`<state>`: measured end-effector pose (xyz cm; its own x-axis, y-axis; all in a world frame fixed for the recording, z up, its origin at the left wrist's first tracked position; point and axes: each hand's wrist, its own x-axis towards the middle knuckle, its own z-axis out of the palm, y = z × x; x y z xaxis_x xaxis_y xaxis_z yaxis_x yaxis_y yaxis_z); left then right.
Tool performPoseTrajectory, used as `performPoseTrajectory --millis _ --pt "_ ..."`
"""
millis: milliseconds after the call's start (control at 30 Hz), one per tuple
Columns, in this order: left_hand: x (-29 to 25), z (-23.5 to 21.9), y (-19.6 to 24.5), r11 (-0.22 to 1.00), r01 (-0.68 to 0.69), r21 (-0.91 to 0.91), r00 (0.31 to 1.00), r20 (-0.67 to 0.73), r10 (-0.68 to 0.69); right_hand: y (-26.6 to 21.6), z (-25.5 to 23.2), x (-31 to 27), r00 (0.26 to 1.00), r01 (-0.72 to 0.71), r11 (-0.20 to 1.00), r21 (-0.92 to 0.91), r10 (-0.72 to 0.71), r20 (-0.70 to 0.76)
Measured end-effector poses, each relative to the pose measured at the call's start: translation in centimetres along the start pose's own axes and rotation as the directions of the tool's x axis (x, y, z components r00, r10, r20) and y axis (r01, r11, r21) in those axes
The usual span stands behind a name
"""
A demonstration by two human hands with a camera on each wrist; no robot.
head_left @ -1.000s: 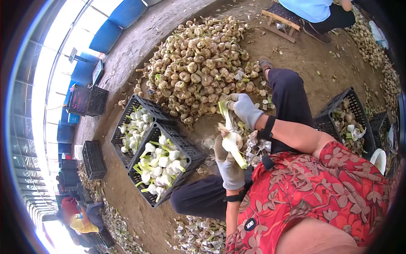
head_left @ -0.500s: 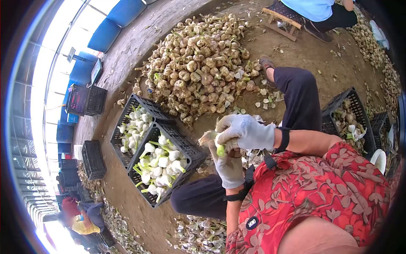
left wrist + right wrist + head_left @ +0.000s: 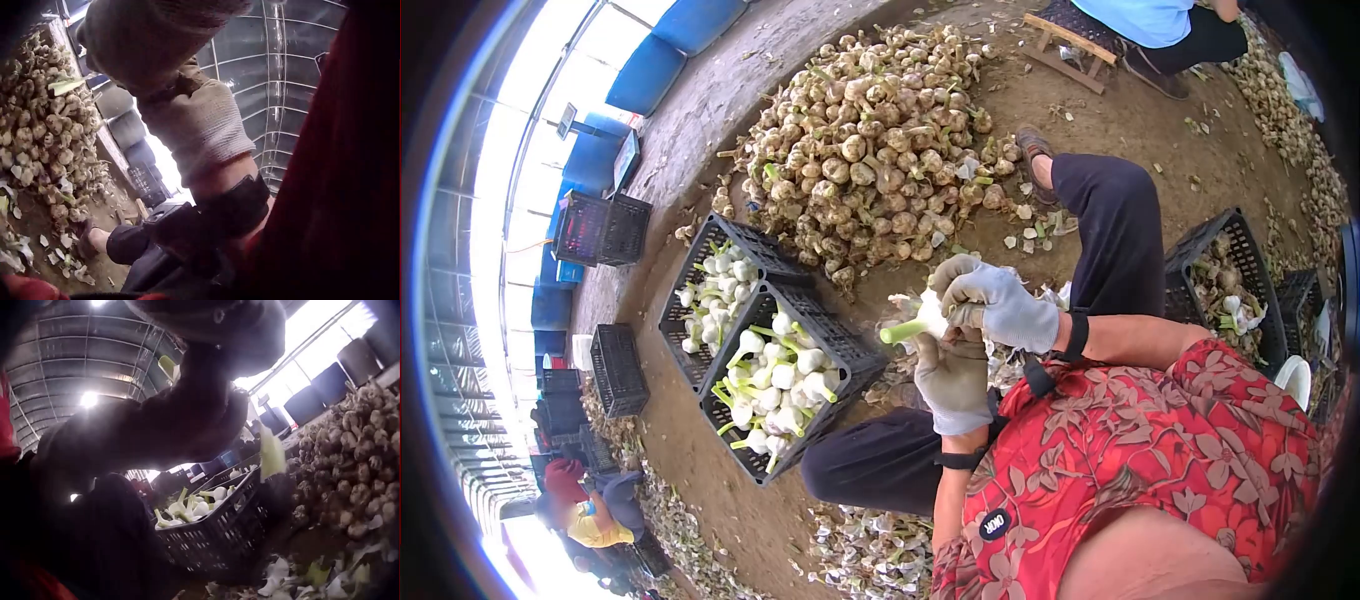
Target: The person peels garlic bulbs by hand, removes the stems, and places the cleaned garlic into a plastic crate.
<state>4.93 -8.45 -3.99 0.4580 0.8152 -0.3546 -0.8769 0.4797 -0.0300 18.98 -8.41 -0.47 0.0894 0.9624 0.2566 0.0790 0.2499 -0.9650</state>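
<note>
A white garlic bulb [image 3: 933,313] with a short green stem [image 3: 900,331] is held between both hands in the head view, its stem pointing left. My gloved left hand [image 3: 955,385] grips it from below. From above, the curled fingers of my gloved right hand [image 3: 992,305] pinch at the bulb's side and partly cover it. A pale leaf strip [image 3: 272,453] hangs beneath the hands in the right wrist view. The left wrist view shows the right hand's glove [image 3: 203,122] close against the left.
Two black crates [image 3: 855,370] of cleaned white garlic stand left of the hands. Beyond lies a large heap of unpeeled garlic [image 3: 870,150]. Another crate [image 3: 1235,285] stands at right. Peelings [image 3: 875,555] litter the floor. A person in light blue [image 3: 1140,22] sits at the far side.
The right hand was drawing a green strip up from the stem, then came down onto the bulb. The bulb has turned: its stem pointed down right, now left.
</note>
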Motion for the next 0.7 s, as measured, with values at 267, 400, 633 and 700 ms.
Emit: performPoseTrajectory --millis 267,400,633,700 --pt "0.0 0.2 0.3 0.975 0.019 0.22 0.996 0.086 -0.039 -1.4 -1.3 1.7 0.993 0.076 0.962 -0.263 -0.049 0.11" --pt "-0.4 0.8 0.4 0.929 -0.074 0.361 0.997 0.003 0.078 -1.7 -1.1 1.6 0.975 0.094 0.949 -0.3 -0.027 0.22" --pt "-0.9 1.5 0.5 0.77 -0.068 0.634 0.99 -0.052 0.13 0.8 0.0 0.7 0.932 0.325 0.805 -0.496 -0.183 0.314" --pt "0.1 0.6 0.6 0.778 -0.023 0.628 0.978 -0.146 0.147 1.2 0.5 0.4 0.926 0.346 0.73 -0.59 -0.165 0.338"
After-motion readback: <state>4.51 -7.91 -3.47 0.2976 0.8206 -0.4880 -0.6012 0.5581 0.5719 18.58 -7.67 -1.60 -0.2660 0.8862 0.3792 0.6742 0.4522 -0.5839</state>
